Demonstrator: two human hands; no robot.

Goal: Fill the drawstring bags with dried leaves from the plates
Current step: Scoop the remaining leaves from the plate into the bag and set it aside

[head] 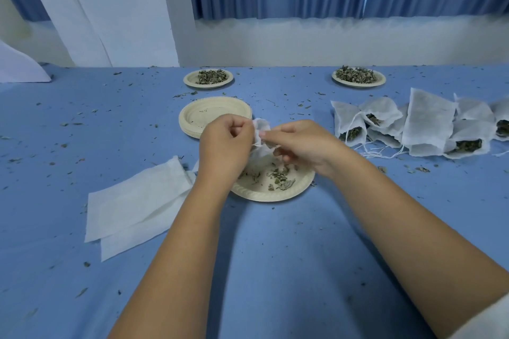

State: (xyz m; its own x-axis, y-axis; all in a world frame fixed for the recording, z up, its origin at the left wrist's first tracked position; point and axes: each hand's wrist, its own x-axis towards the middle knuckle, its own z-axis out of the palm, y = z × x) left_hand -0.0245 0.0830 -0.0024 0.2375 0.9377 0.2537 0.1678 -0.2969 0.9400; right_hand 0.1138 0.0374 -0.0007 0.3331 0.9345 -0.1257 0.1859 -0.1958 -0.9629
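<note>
At the lower left of the frame, two empty bags [132,209] were laid flat on the blue tabletop [275,256], their long axes run from lower left to upper right. Left of centre, a stack of empty plates [190,129] was set, with a far left plate [190,80] of leaves behind it. At centre, a drawstring bag [261,132] was pinched at its crumpled top between the left grip [225,143] and the right grip [303,146], both closed on it. Its long axis was held roughly upright in the frame, gathered end uppermost, over a near plate [264,197] strewn with dried leaves [278,177]. At right, filled bags [413,126] were heaped, mouths mostly turned toward the lower edge, below a far right plate [381,80] of leaves.
</note>
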